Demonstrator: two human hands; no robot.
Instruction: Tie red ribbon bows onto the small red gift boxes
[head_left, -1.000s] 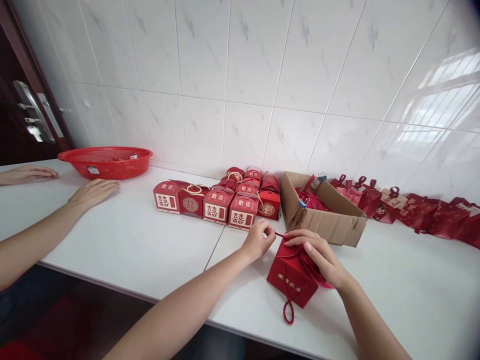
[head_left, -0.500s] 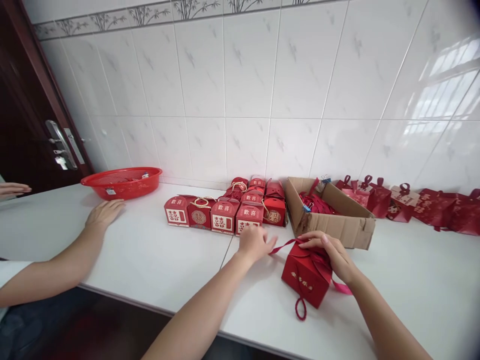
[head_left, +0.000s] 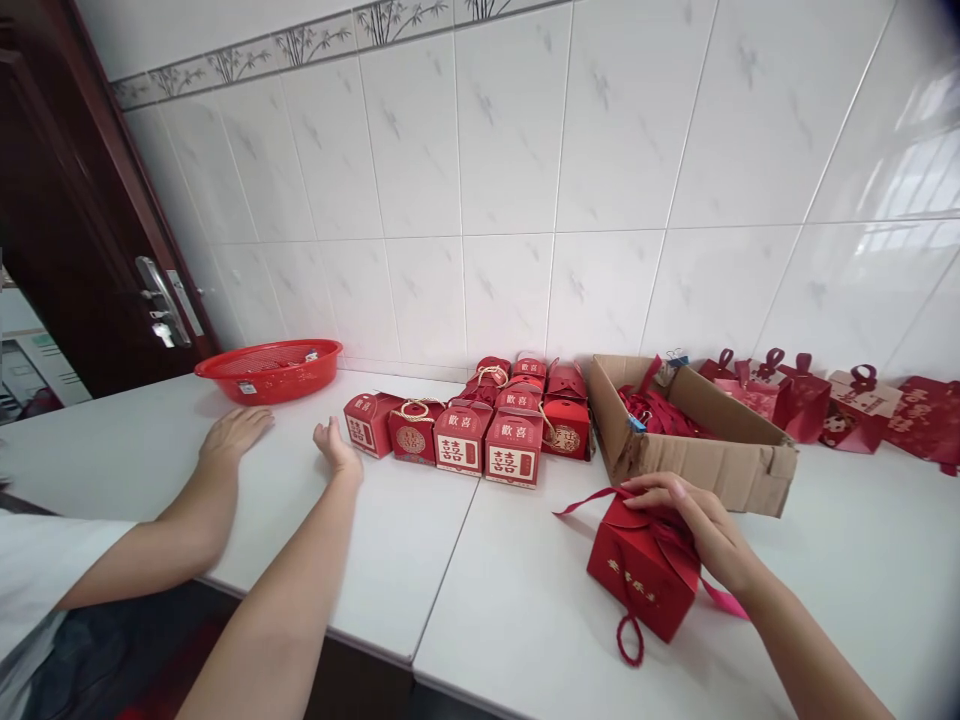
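Observation:
A red gift box (head_left: 637, 580) with gold lettering stands on the white table (head_left: 420, 560), a cord loop hanging at its front. My right hand (head_left: 697, 525) lies over its folded top flaps, fingers curled on them and on a red ribbon (head_left: 581, 503) that trails off to the left. My left hand (head_left: 337, 450) is stretched out far to the left, open and holding nothing, its fingers just short of the leftmost small red box (head_left: 364, 420) in a cluster of several printed red boxes (head_left: 487, 440).
Another person's hand (head_left: 232, 435) rests flat on the table to the left. A red plastic basket (head_left: 270, 370) sits by the dark door (head_left: 90, 250). An open cardboard carton (head_left: 720, 465) of red ribbons stands behind my box; red gift bags (head_left: 810, 400) line the tiled wall.
My left hand has let go of the ribbon and swung left toward the small red boxes. My right hand has stayed on the box top. The view has shifted left.

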